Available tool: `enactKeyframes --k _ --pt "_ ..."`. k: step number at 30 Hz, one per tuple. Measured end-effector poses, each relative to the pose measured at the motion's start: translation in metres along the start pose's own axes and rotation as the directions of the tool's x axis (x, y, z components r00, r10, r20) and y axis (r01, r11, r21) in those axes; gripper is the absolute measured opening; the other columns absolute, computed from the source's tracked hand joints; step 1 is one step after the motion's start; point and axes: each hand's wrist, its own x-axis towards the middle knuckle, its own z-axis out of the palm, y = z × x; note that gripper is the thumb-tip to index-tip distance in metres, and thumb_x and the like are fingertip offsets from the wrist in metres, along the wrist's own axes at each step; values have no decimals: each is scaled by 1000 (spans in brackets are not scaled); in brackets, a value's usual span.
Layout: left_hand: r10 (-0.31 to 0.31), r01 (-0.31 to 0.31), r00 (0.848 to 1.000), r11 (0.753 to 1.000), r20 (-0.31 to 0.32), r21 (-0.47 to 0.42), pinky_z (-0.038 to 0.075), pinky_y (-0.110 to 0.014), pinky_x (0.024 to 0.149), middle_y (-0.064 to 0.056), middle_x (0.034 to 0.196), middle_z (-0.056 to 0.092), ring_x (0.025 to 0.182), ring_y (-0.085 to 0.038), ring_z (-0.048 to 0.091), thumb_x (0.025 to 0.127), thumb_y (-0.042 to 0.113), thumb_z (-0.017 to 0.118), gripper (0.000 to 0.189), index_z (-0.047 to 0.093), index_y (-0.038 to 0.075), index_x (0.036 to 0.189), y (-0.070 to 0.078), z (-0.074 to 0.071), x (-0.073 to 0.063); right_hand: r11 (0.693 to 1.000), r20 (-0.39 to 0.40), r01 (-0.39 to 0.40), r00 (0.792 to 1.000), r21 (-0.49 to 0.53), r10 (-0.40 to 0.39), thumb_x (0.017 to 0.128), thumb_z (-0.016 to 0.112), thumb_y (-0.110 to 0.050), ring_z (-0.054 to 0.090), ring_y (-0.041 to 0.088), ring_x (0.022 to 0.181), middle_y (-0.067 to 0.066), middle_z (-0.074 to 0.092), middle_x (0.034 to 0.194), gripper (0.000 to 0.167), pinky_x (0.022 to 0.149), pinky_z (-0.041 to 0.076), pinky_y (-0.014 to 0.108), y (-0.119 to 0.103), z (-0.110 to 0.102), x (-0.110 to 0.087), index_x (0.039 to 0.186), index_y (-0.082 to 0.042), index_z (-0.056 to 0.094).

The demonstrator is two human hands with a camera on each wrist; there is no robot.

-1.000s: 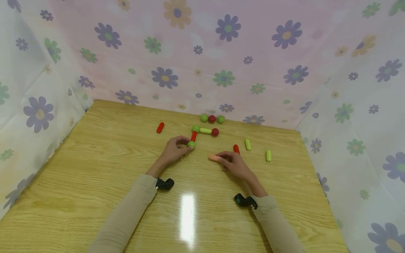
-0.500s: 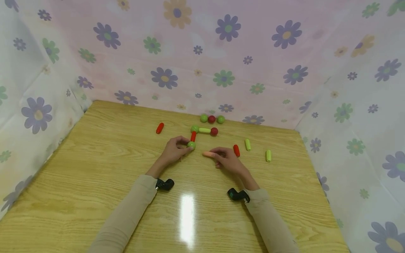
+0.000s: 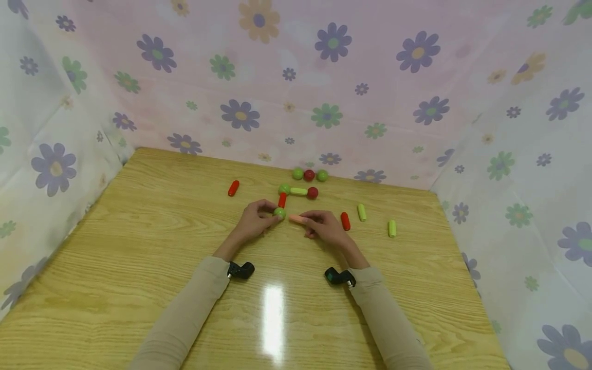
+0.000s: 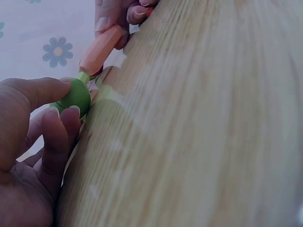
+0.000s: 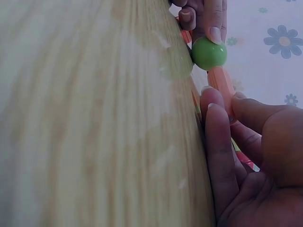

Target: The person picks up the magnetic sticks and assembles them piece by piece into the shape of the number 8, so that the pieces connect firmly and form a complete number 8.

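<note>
My left hand [image 3: 255, 221] pinches a green ball [image 4: 75, 97] between thumb and fingers, low at the tabletop. That ball sits at the near end of a red rod [image 3: 282, 200], whose far end meets another green ball [image 3: 284, 189]. From there a yellow-green rod [image 3: 298, 191] runs right to a dark red ball [image 3: 312, 193]. My right hand [image 3: 327, 227] holds an orange rod [image 5: 220, 85] between thumb and fingers, one end pointing at the pinched green ball. In the head view a small gap shows between rod and ball.
Behind the joined pieces, two green balls and a dark red ball [image 3: 309, 175] stand in a row near the back edge. One red rod [image 3: 234, 188] lies left; another red rod [image 3: 345, 221] and two yellow-green rods [image 3: 392, 228] lie right. Flowered cloth [image 3: 287, 77] surrounds the wooden table [image 3: 222, 324].
My right hand has moved left and slightly away from me, bringing the orange rod close to the green ball. The red rod on the right is uncovered. My left hand stays in place.
</note>
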Motion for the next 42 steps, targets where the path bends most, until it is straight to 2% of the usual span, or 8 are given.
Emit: enactKeyframes --k 8,14,25,42 --pt "-6 7 1000 1000 -7 3 46 -25 49 -14 116 67 57 -13 54 96 18 74 30 64 5 121 0 0 0 1000 13 8 1000 -5 -8 106 58 -28 68 19 74 20 70 104 36 71 57 28 -3 2 3 130 -3 67" --pt "2 -2 1000 1000 -8 3 46 -25 48 -15 116 67 58 -14 54 95 17 74 30 65 5 121 1 -1 -1 1000 11 6 1000 -9 -6 106 57 -27 68 18 72 15 70 103 33 70 57 29 -3 3 6 129 -5 68" --pt "-4 4 1000 1000 -10 1 46 -25 49 -14 115 67 60 -14 56 95 18 74 29 65 5 120 2 0 -2 1000 1 -13 1000 17 13 107 56 -25 67 16 70 16 70 110 33 67 56 27 -3 4 6 132 -5 66" --pt "-1 2 1000 1000 -13 18 46 -25 50 -14 117 66 59 -13 54 96 19 74 29 64 5 120 2 2 -1 996 -84 5 996 85 2 105 59 -26 66 14 64 13 71 91 33 59 55 26 -3 9 5 128 -3 67"
